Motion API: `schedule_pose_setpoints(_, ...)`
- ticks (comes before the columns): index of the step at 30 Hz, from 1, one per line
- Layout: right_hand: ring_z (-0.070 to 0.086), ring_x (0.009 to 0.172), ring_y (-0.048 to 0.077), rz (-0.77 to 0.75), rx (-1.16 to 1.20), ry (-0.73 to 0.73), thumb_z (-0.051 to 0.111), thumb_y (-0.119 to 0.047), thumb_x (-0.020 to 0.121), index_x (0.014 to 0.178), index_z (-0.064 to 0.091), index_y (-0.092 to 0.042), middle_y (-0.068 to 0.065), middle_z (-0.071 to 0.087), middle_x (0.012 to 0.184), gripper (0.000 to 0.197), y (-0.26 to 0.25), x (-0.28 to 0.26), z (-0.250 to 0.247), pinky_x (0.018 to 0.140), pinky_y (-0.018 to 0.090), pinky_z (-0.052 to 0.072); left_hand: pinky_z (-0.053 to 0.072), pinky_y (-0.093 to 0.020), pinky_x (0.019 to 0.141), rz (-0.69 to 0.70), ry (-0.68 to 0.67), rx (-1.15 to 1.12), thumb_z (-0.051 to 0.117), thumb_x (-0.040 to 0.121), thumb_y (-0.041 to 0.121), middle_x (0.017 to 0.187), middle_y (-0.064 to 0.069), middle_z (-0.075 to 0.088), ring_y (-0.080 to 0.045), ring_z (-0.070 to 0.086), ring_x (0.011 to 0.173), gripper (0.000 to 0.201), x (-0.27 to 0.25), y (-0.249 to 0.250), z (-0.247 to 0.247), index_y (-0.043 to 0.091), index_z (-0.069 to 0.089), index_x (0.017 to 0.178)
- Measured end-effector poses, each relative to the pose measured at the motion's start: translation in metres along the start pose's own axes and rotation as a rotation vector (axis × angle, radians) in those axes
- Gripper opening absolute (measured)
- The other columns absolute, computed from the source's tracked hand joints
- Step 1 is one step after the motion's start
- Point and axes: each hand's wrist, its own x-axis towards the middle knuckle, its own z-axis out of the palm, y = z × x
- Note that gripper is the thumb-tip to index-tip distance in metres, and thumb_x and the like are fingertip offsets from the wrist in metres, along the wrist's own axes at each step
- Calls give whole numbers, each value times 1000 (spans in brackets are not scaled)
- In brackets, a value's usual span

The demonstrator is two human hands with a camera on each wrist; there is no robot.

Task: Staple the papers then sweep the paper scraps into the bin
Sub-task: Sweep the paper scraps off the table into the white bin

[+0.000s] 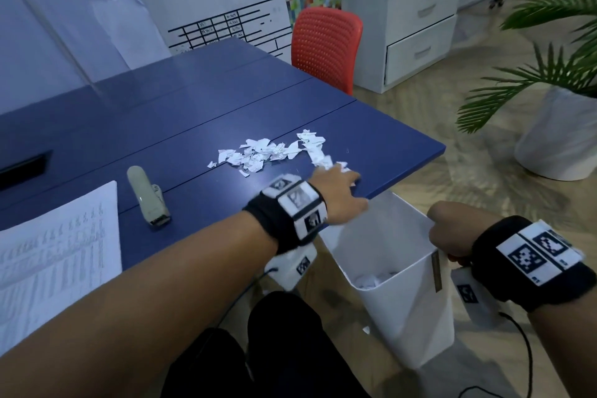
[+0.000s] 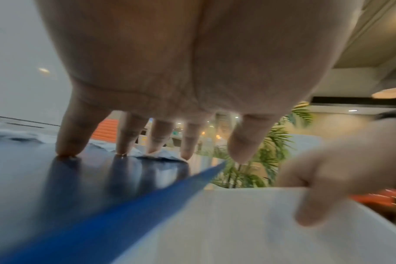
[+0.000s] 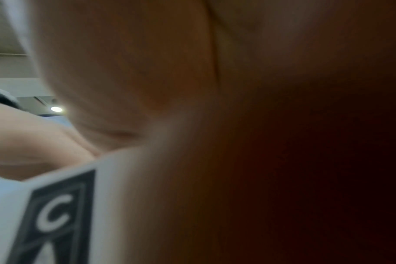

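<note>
L hand (image 1: 339,194) lies flat w/ fingers straight and spread, fingertips (image 2: 66,151) on the dark blue table top (image 1: 226,107) right at its near edge, touching the nearest of the torn white paper scraps (image 1: 268,152). R hand (image 1: 447,229) is curled round the rim of the white plastic bin (image 1: 413,317), holding it just below the table edge; a few scraps already lie inside. Most of the scraps are spread out toward the table's middle, apart from the hand. The printed white papers (image 1: 55,255) lie at the table's near left, grey stapler (image 1: 148,197) beside them.

Risks, as I judge: spread fingers let bits slip through; a fast sweep may flick light scraps past the rim onto the floor; if the bin sits off to the side of the sweep line, bits miss it.
</note>
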Motion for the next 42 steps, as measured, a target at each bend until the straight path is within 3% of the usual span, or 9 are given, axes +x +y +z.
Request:
schedule_pose_setpoints(4, 55, 58, 26, -4, -3, 7, 41, -2, 83, 83, 54, -5, 12, 56, 70, 14, -2, -2, 0, 53, 28, 44, 19, -55, 117, 155, -44, 10, 52, 88, 46, 162, 3, 19, -24, 14, 150, 61, -44, 32, 19, 32, 36, 145)
schedule_pose_setpoints(9, 56, 58, 27, -11, -5, 8, 43, -1, 83, 86, 57, -2, 13, 58, 70, 15, -4, -4, 1, 52, 30, 44, 41, -43, 107, 319, -26, -163, 56, 86, 43, 146, 5, 48, -20, 48, 131, 53, -55, 42, 24, 32, 47, 137)
schedule_pose_setpoints(15, 56, 61, 24, -10, -17, -7, 41, -4, 85, 96, 57, -4, 10, 57, 74, 19, -1, -6, 0, 53, 27, 45, 35, -40, 113, -4, 314, -224, 60, 82, 44, 148, 0, 44, -22, 43, 136, 63, 11, -20, -29, 24, 45, 140)
schedule_pose_setpoints(18, 52, 59, 20, -18, -37, 0, 42, -4, 85, 82, 54, -7, 7, 53, 70, 12, -1, -5, 0, 49, 25, 41, 33, -48, 112, -301, 203, -46, 57, 74, 57, 152, -12, 35, -37, 36, 139, 78, 39, -65, -44, 29, 37, 144)
schedule_pose_setpoints(20, 49, 56, 18, -12, -44, 7, 42, -3, 85, 74, 48, -10, 6, 51, 69, 15, -3, -4, 0, 47, 25, 39, 43, -50, 105, -394, 68, 7, 54, 67, 63, 148, -15, 43, -40, 48, 128, 71, 44, -82, -47, 29, 49, 129)
schedule_pose_setpoints(22, 49, 55, 18, -10, -40, 3, 42, -4, 86, 72, 46, -12, 6, 51, 69, 16, -2, -3, 0, 46, 25, 39, 50, -46, 97, -351, 3, -7, 54, 67, 63, 141, -10, 53, -35, 57, 118, 62, 44, -85, -44, 26, 55, 117)
schedule_pose_setpoints(25, 51, 57, 18, -10, -32, -7, 41, -3, 86, 78, 49, -10, 6, 52, 70, 13, -1, 2, -1, 47, 25, 40, 39, -40, 108, -264, 9, -37, 57, 80, 54, 151, -6, 40, -31, 45, 133, 66, 35, -71, -31, 27, 46, 139)
schedule_pose_setpoints(34, 57, 49, 28, -37, -17, -51, 42, 1, 74, 73, 59, -3, 16, 62, 63, 17, 4, 18, -6, 47, 28, 45, 31, -49, 113, 156, -40, 39, 54, 86, 47, 155, 0, 29, -24, 25, 144, 61, -31, 5, 15, 31, 40, 143)
schedule_pose_setpoints(42, 54, 44, 26, -41, -37, -44, 43, 1, 74, 68, 60, -2, 14, 60, 55, 18, 10, 20, -13, 45, 27, 43, 29, -42, 116, 391, -45, -70, 57, 90, 32, 158, 6, 32, -18, 32, 144, 47, -53, 35, 33, 29, 52, 136)
